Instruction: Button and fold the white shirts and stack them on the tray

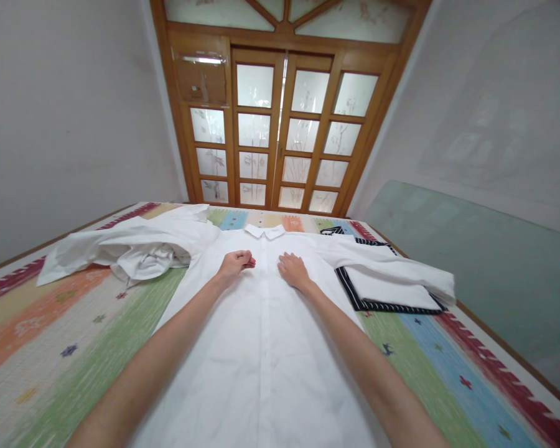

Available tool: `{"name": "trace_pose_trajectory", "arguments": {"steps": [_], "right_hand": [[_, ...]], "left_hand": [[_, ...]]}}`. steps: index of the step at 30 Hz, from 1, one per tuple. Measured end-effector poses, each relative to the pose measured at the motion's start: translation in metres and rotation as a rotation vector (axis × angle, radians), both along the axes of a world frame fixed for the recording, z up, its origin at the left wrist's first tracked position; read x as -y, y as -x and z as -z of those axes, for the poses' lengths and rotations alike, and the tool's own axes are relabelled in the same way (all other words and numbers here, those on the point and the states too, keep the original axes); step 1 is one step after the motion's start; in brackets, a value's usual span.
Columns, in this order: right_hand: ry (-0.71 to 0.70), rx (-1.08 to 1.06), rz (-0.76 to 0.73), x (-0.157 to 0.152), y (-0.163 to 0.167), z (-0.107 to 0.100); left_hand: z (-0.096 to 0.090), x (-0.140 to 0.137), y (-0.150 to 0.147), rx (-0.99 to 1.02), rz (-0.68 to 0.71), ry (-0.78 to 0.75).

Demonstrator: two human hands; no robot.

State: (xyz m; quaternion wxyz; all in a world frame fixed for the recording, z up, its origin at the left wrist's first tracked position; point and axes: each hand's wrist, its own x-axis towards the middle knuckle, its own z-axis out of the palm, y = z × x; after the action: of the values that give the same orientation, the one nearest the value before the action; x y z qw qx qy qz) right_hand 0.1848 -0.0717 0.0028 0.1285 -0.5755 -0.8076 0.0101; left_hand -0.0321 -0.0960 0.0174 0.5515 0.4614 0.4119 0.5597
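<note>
A white button-up shirt [242, 373] lies spread front side up, its collar [264, 231] at the far end and its button strip running down the middle. Over the left side of the chest is my left hand [236, 265], its fingers curled together; no cloth shows pulled up between them. My right hand [293, 269] rests on the chest just right of the button strip, fingers stretched out on the cloth. The shirt's right-hand sleeve [382, 258] reaches out sideways across folded clothes. The other sleeve, on the left, merges with bunched white cloth.
Crumpled white garments [144, 255] lie at the left. Folded white cloth and a black-and-white striped piece [354, 298] lie at the right. Beneath everything is a colourful striped bedspread [88, 336]. A greenish panel [471, 249] stands along the right; wooden glazed doors [280, 146] are behind.
</note>
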Motion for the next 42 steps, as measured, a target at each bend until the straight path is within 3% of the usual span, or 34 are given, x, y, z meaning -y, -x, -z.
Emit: {"name": "trace_pose_trajectory", "arguments": {"steps": [6,11,15,19,24,28,34,42], "right_hand": [[-0.119,-0.150,-0.151,0.012,0.017,-0.007],[0.044,-0.065,-0.083,0.022,0.039,-0.018],[0.110,0.043,-0.031,0.020,0.048,-0.026],[0.144,-0.020,-0.045,0.011,0.043,-0.024],[0.191,-0.384,-0.137,0.000,0.023,-0.012],[0.263,-0.661,-0.189,-0.004,0.014,-0.002],[0.307,-0.743,-0.222,-0.007,0.015,0.003],[0.318,-0.771,-0.246,-0.008,0.014,0.005]], "left_hand": [[-0.011,0.007,-0.013,0.259,-0.028,0.194],[-0.015,0.008,-0.016,0.339,-0.067,0.317],[-0.011,0.007,-0.013,0.322,-0.068,0.317],[-0.002,0.004,-0.010,0.086,-0.125,0.156],[0.009,0.006,-0.015,-0.613,-0.175,-0.255],[0.013,0.011,-0.023,-0.936,-0.124,-0.323],[0.004,0.008,-0.028,-1.042,-0.010,-0.308],[-0.003,0.004,-0.035,-1.070,-0.016,-0.262]]}}
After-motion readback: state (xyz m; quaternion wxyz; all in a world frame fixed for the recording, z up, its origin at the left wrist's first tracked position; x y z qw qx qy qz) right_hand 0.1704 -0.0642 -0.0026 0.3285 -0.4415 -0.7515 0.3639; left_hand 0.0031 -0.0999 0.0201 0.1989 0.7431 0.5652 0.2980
